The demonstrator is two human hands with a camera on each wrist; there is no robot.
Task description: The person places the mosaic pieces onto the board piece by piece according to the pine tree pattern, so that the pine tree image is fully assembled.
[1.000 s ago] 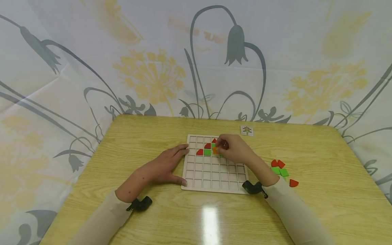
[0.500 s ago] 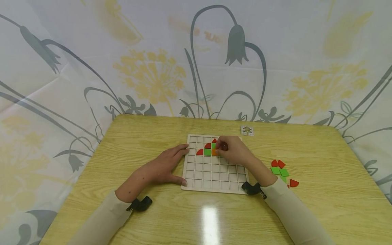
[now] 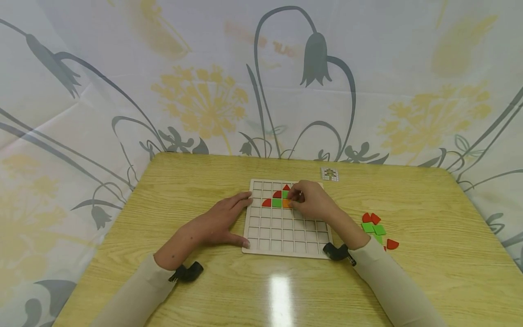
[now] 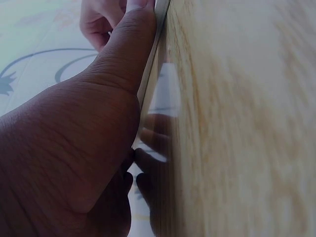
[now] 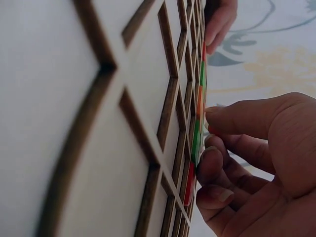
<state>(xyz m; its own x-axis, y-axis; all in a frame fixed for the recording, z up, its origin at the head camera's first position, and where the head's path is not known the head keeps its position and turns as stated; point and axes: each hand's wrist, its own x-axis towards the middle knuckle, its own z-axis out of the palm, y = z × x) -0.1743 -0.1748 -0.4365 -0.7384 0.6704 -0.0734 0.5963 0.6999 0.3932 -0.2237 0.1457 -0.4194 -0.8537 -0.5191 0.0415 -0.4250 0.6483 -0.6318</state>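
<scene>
A pale gridded wooden board point(image 3: 282, 235) lies on the table. My left hand point(image 3: 218, 221) rests along its left edge, fingers extended, with the thumb point(image 4: 131, 37) at the near-left corner. Over the upper rows, my right hand point(image 3: 313, 200) has its fingers bent; the thumb tip is right at an orange square tile point(image 3: 285, 203), which sits in a cell. Left of that tile are a green square tile point(image 3: 276, 203) and a red quarter-round tile point(image 3: 267, 203). A red triangle tile point(image 3: 286, 187) tops the pattern. My right hand hides the board's upper right cells from the head view.
Several loose red and green tiles point(image 3: 379, 230) lie on the table point(image 3: 441, 245) right of the board, partly behind the right sleeve point(image 3: 388, 277). A small pattern card point(image 3: 329, 174) lies behind the board. A flower-printed cloth point(image 3: 278, 109) hangs along the table's far edge.
The orange tile has shifted slightly left and down into line with the green tile in its row. The right hand moved slightly with it, then held nearly still. The left hand stayed put.
</scene>
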